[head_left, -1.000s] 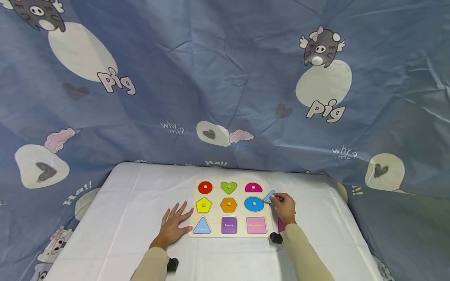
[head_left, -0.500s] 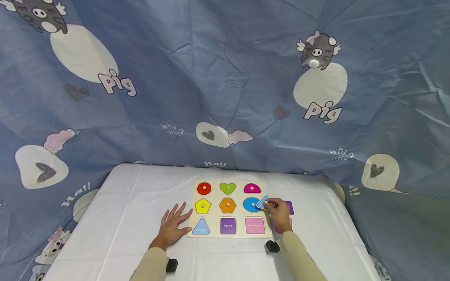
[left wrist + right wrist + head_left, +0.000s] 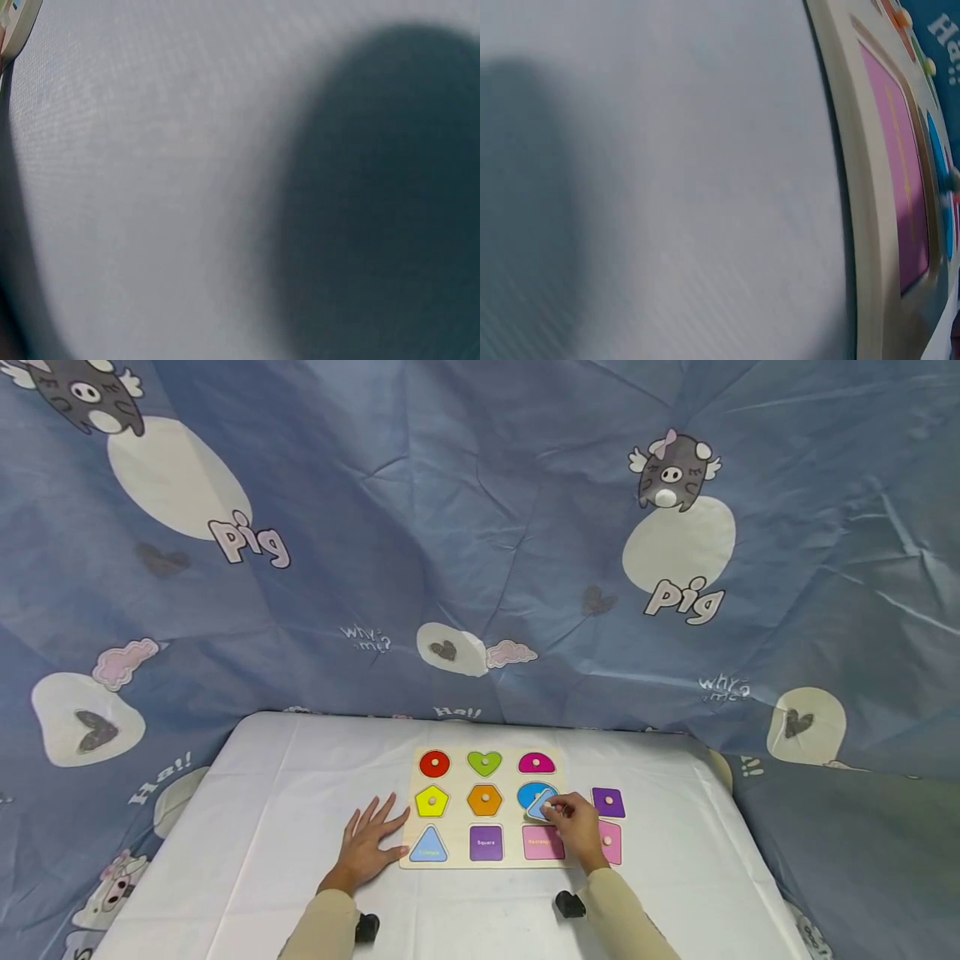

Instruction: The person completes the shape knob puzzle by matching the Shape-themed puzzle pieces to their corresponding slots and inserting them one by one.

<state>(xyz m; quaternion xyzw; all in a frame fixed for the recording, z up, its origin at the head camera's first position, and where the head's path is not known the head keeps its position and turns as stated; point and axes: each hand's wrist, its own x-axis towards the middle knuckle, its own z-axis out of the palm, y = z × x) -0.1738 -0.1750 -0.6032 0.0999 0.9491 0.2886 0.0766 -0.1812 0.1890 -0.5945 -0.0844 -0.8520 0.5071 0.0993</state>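
Observation:
A light-blue triangle piece [image 3: 537,807] is pinched by its knob in my right hand [image 3: 581,832], above the board near the blue oval piece [image 3: 531,793] and the pink rectangle recess [image 3: 542,842]. My left hand [image 3: 363,850] lies with fingers spread at the left edge of the wooden shape puzzle board [image 3: 459,863]. In the bottom row are the triangle recess [image 3: 428,843], a purple square recess [image 3: 486,843] and the pink one. The right wrist view has the board's near edge [image 3: 862,187] and the pink recess [image 3: 900,165]. The left wrist view is mostly tablecloth.
To the right of the board lie a purple square piece [image 3: 608,802] and a pink rectangle piece [image 3: 612,842], partly behind my right hand. Knobbed pieces such as the red circle [image 3: 434,764] fill the upper rows. White cloth [image 3: 300,777] covers the table, before a blue curtain [image 3: 480,568].
My right hand has carried the triangle piece leftward from beside the board to over it, uncovering the purple square and pink rectangle pieces. The left hand stays in place.

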